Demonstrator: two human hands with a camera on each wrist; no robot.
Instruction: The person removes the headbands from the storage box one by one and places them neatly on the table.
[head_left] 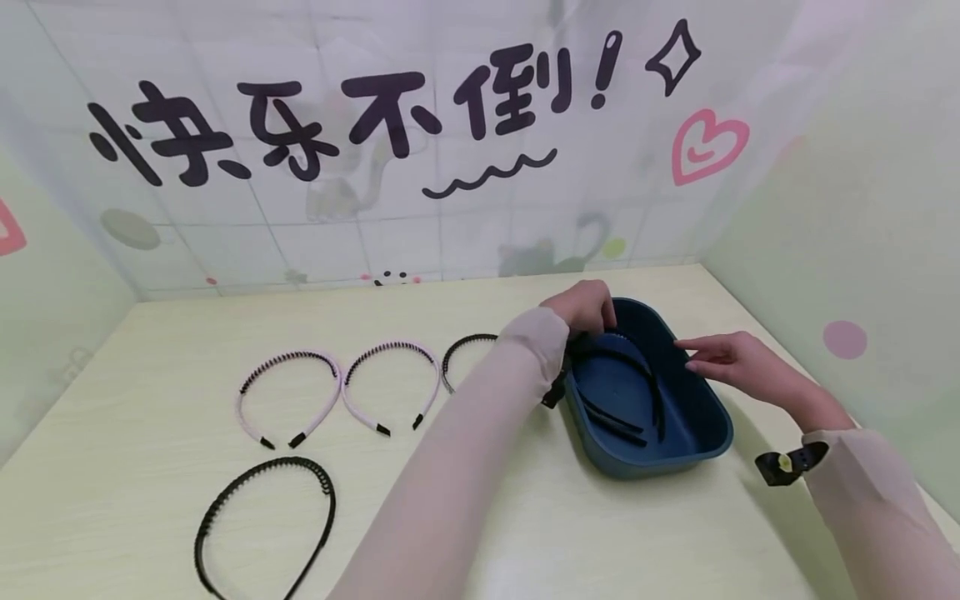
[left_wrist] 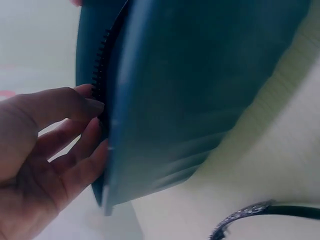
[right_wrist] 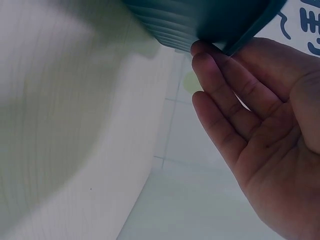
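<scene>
A dark blue basin point(head_left: 708, 421) stands on the right of the table, with black headbands point(head_left: 651, 382) lying inside it. My left hand point(head_left: 588, 307) reaches over its far left rim. In the left wrist view, the thumb and fingers pinch a black toothed headband point(left_wrist: 101, 60) just inside the basin wall. At the opposite side, my right hand point(head_left: 738, 365) holds the basin's right rim between thumb and fingertips. The right wrist view shows those fingers point(right_wrist: 220, 82) against the outer wall, the thumb partly hidden behind the rim.
Two pink headbands point(head_left: 332, 400) with black teeth lie left of centre. A dark headband point(head_left: 470, 338) is partly covered by my left sleeve. Nearer, at the left, lies a larger black headband point(head_left: 201, 533). Printed wall sheets point(head_left: 480, 242) border the table point(head_left: 112, 467) behind and at both sides.
</scene>
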